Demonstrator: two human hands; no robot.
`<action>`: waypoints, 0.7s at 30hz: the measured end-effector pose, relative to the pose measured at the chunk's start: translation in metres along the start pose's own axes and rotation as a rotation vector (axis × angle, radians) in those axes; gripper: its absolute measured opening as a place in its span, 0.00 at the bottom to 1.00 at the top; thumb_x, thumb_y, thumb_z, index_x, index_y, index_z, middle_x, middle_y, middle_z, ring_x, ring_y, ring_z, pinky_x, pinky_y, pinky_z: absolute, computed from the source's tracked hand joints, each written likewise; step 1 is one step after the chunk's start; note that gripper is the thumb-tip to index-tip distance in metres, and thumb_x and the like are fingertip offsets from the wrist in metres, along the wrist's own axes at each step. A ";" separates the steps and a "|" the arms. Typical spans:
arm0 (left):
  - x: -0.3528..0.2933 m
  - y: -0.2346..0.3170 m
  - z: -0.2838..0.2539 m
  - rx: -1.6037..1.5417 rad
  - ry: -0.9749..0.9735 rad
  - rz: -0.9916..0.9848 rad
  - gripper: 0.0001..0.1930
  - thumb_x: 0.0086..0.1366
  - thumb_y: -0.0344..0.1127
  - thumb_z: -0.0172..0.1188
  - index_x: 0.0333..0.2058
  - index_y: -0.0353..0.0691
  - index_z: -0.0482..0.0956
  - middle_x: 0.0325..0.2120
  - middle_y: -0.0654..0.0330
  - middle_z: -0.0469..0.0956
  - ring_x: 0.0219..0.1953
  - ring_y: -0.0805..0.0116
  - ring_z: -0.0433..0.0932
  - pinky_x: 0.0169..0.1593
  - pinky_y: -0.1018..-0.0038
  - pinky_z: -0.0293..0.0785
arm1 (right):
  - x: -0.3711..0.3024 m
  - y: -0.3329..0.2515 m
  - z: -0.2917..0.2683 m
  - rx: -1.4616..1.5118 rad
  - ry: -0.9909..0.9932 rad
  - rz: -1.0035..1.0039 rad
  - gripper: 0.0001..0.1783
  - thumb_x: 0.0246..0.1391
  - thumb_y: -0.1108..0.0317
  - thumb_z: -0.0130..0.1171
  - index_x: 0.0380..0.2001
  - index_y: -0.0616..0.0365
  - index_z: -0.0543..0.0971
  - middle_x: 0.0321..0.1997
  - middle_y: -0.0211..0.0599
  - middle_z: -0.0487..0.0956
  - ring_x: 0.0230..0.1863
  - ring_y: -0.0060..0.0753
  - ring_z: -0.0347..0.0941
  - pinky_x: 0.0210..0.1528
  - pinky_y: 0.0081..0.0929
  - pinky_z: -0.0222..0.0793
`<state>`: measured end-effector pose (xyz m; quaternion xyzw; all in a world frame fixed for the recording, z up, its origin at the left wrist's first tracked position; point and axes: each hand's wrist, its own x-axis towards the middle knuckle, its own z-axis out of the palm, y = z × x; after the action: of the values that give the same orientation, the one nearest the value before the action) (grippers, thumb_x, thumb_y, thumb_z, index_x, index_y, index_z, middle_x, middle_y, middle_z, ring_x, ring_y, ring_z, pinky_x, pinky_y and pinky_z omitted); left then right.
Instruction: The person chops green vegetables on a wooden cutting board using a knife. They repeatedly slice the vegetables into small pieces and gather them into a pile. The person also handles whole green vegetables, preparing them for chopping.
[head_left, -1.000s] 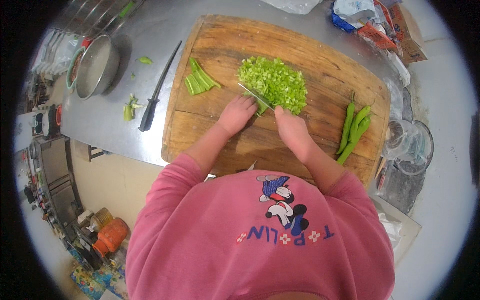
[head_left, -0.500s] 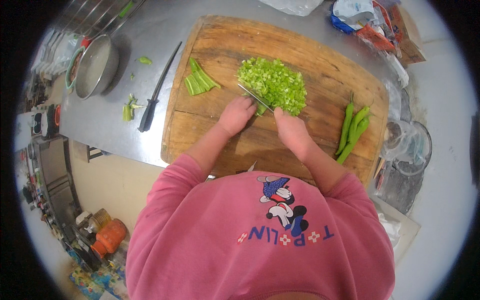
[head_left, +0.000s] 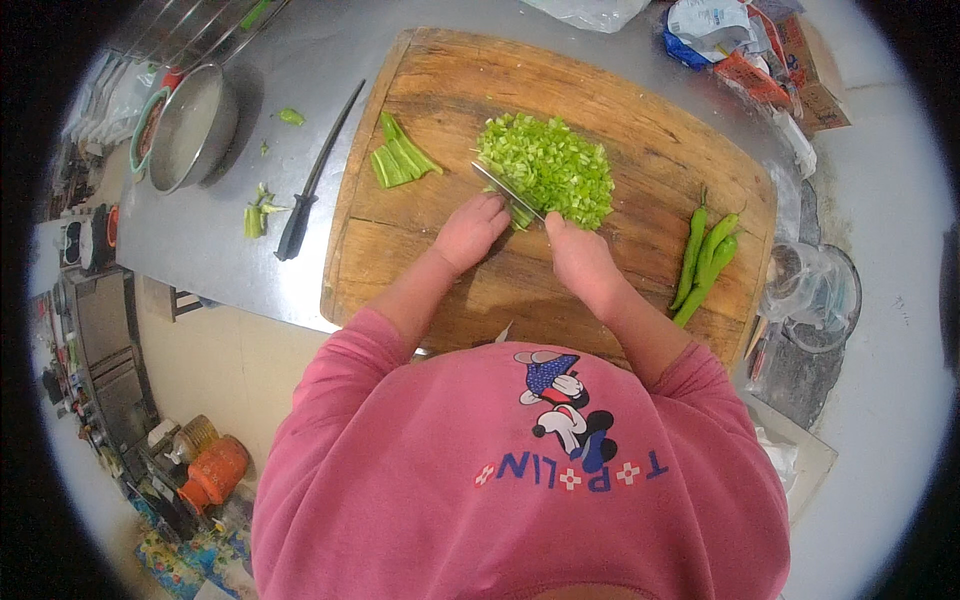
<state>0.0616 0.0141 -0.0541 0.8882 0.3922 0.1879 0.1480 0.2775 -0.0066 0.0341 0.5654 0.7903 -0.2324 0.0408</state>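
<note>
My right hand [head_left: 582, 258] grips a kitchen knife [head_left: 508, 190], its handle hidden in my fist and its blade slanting up and left. Close beside the blade, my left hand [head_left: 472, 232] has its fingers bent and pressed down on green pepper, mostly hidden under the fingertips. A heap of chopped green pepper [head_left: 552, 165] lies just beyond the blade on the wooden cutting board [head_left: 640, 130]. Flat, split pepper pieces [head_left: 402, 160] rest at the board's left. Several whole long green peppers [head_left: 705, 260] lie together near its right edge.
Left of the board, a black-handled sharpening steel [head_left: 294, 230] lies on the metal table [head_left: 190, 245] with pepper scraps [head_left: 256, 218]. A metal bowl [head_left: 195, 130] stands farther left. At the right are a clear plastic container [head_left: 805, 285] and, farther back, plastic packages [head_left: 710, 30] and a cardboard box [head_left: 815, 80].
The knife blade has shifted very slightly left and up beside my left fingers. Both hands stay in nearly the same place, and the peppers lie as before.
</note>
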 end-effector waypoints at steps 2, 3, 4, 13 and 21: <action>-0.001 -0.001 0.001 -0.022 -0.007 -0.011 0.13 0.56 0.33 0.56 0.40 0.37 0.75 0.44 0.51 0.73 0.49 0.49 0.72 0.51 0.60 0.72 | 0.004 0.000 0.005 0.002 0.007 -0.004 0.08 0.53 0.77 0.46 0.38 0.63 0.66 0.32 0.57 0.78 0.34 0.61 0.77 0.35 0.51 0.72; -0.002 -0.001 0.001 -0.019 0.032 0.007 0.14 0.55 0.34 0.56 0.40 0.37 0.75 0.44 0.51 0.73 0.49 0.49 0.72 0.50 0.60 0.72 | 0.008 0.001 0.007 0.011 0.019 -0.008 0.08 0.53 0.77 0.47 0.38 0.63 0.66 0.32 0.58 0.78 0.34 0.61 0.77 0.35 0.51 0.72; -0.003 0.000 0.002 -0.017 0.066 0.023 0.14 0.55 0.34 0.57 0.41 0.37 0.75 0.44 0.51 0.73 0.49 0.49 0.72 0.49 0.61 0.72 | 0.010 0.002 0.010 0.021 0.032 -0.004 0.08 0.53 0.77 0.47 0.37 0.63 0.66 0.31 0.58 0.78 0.34 0.61 0.77 0.35 0.51 0.72; -0.007 -0.001 -0.001 0.049 0.106 -0.005 0.15 0.54 0.33 0.58 0.41 0.39 0.78 0.40 0.53 0.73 0.46 0.52 0.72 0.47 0.63 0.73 | 0.004 0.002 0.006 0.050 0.049 -0.005 0.07 0.55 0.76 0.44 0.39 0.63 0.67 0.36 0.57 0.79 0.37 0.60 0.78 0.37 0.51 0.73; -0.010 0.000 0.004 -0.024 0.093 -0.014 0.15 0.54 0.30 0.55 0.42 0.37 0.77 0.38 0.53 0.74 0.45 0.52 0.73 0.48 0.63 0.73 | 0.010 -0.010 0.012 0.007 -0.014 0.008 0.08 0.55 0.77 0.45 0.39 0.63 0.67 0.35 0.56 0.79 0.37 0.59 0.78 0.37 0.52 0.73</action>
<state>0.0569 0.0063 -0.0595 0.8739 0.4027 0.2327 0.1414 0.2629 -0.0056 0.0232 0.5672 0.7869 -0.2390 0.0451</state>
